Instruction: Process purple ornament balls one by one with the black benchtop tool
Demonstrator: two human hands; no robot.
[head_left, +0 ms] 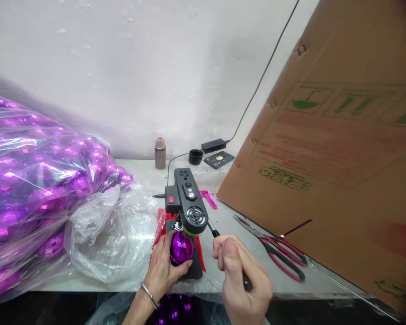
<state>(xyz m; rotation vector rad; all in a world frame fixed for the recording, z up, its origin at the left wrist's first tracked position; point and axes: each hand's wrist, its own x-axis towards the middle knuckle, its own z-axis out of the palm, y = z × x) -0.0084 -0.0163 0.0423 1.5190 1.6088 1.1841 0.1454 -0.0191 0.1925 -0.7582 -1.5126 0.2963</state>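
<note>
Left hand [164, 266] cups purple bauble [181, 247] under small press [189, 203], lower centre. Looks light, thin-walled, slick, likely crushable; cradle it by the sides. Right hand [242, 275] clenched on lever [214, 231].

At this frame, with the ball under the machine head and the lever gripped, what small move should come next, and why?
Probably pull the lever down a little further with the right hand. The left hand cups the purple ball on the black base, its top right under the machine head, and the right hand is closed around the lever's handle. Whether the head touches the ball cannot be told.
</note>
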